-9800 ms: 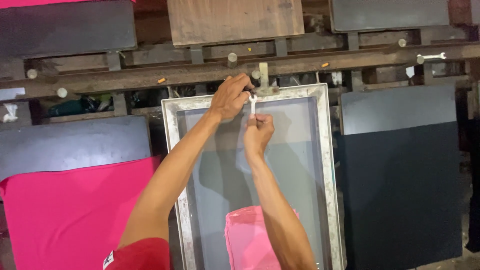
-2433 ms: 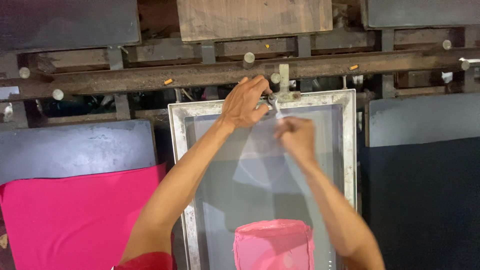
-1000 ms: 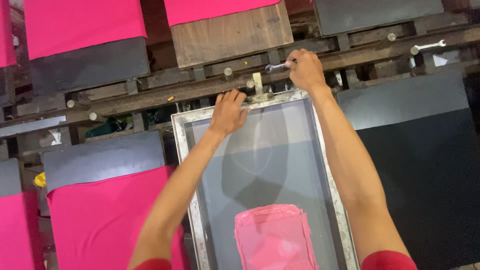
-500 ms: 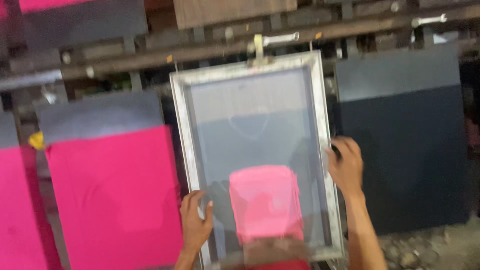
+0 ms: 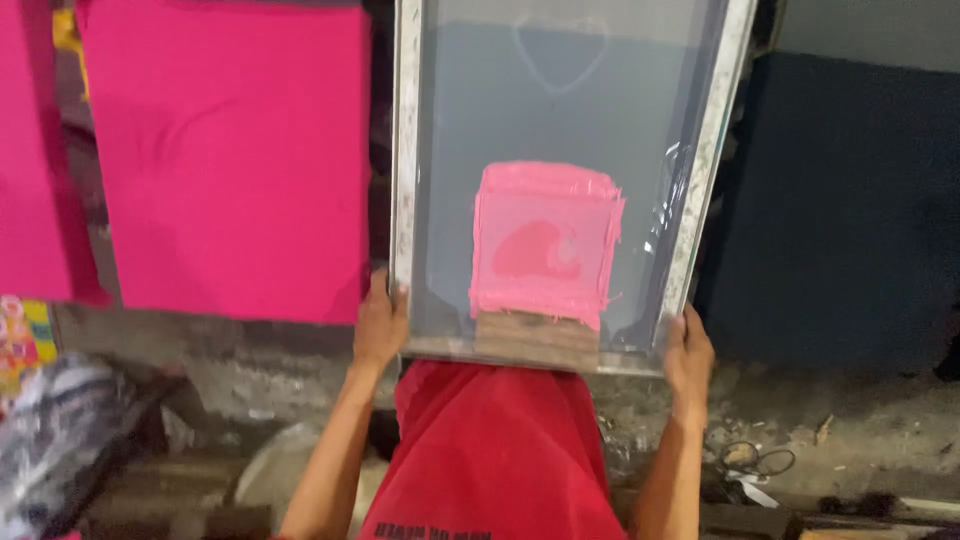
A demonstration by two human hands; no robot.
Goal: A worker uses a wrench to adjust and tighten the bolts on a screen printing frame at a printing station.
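Observation:
A metal-framed printing screen (image 5: 405,150) with grey mesh fills the upper middle of the head view. A square patch of pink ink (image 5: 545,240) sits on the mesh, with a wooden block (image 5: 535,338) just below it. My left hand (image 5: 380,325) grips the frame's near left corner. My right hand (image 5: 690,355) grips the near right corner. My red shirt (image 5: 495,450) shows below the frame.
A pink fabric panel (image 5: 230,150) lies left of the screen, with another pink piece (image 5: 25,150) at the far left edge. A dark pallet (image 5: 840,200) lies to the right. Debris and a grey patterned cloth (image 5: 60,440) lie on the rough floor below.
My hands left the clamp at the far rail, where the right hand put down a small tool, and took hold of the screen's near corners. The view has tilted down toward my body.

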